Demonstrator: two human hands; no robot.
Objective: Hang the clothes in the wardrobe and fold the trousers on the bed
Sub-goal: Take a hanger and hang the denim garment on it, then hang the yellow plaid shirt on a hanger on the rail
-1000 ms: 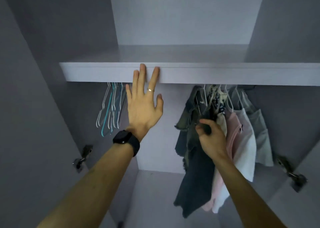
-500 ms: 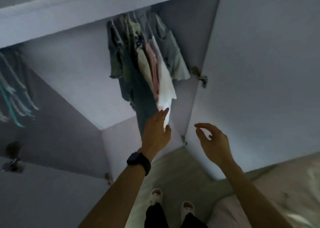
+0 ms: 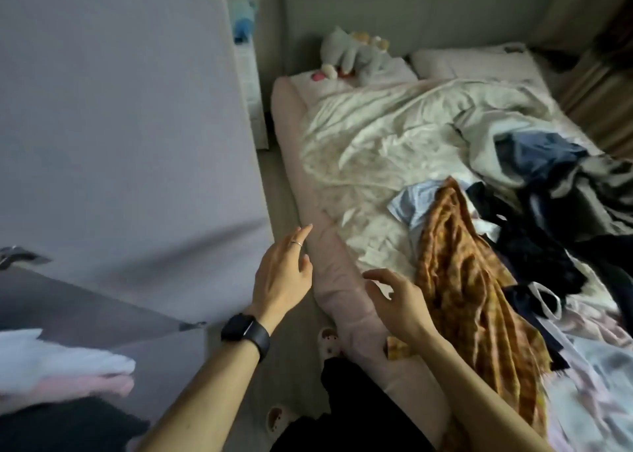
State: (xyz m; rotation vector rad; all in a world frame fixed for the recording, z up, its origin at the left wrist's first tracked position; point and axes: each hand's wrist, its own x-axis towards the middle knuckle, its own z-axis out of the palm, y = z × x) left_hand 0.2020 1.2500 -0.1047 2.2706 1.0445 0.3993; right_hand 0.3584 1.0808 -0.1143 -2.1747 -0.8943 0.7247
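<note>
A pile of clothes lies on the right side of the bed [image 3: 329,242]. Nearest me is an orange checked garment [image 3: 469,287], with dark garments [image 3: 534,246], a light blue piece [image 3: 416,199] and a blue one [image 3: 537,151] behind it. My left hand [image 3: 282,273], with a ring and a black watch, hovers over the gap between wardrobe and bed, fingers relaxed, holding nothing. My right hand [image 3: 399,300] floats above the bed's edge just left of the orange garment, fingers spread and empty. Hung clothes [image 3: 65,369] show at the lower left in the wardrobe.
The open wardrobe door [image 3: 130,136] stands at the left, close to the bed. A crumpled cream duvet [image 3: 394,136] covers the middle of the bed. Soft toys [image 3: 356,54] and a pillow [image 3: 476,62] lie at the headboard. My slippered feet [image 3: 329,342] stand on the narrow floor strip.
My view has swung from the wardrobe interior to the bed. My right hand let go of the hung clothes; both hands came down and now hover empty near the bed's edge.
</note>
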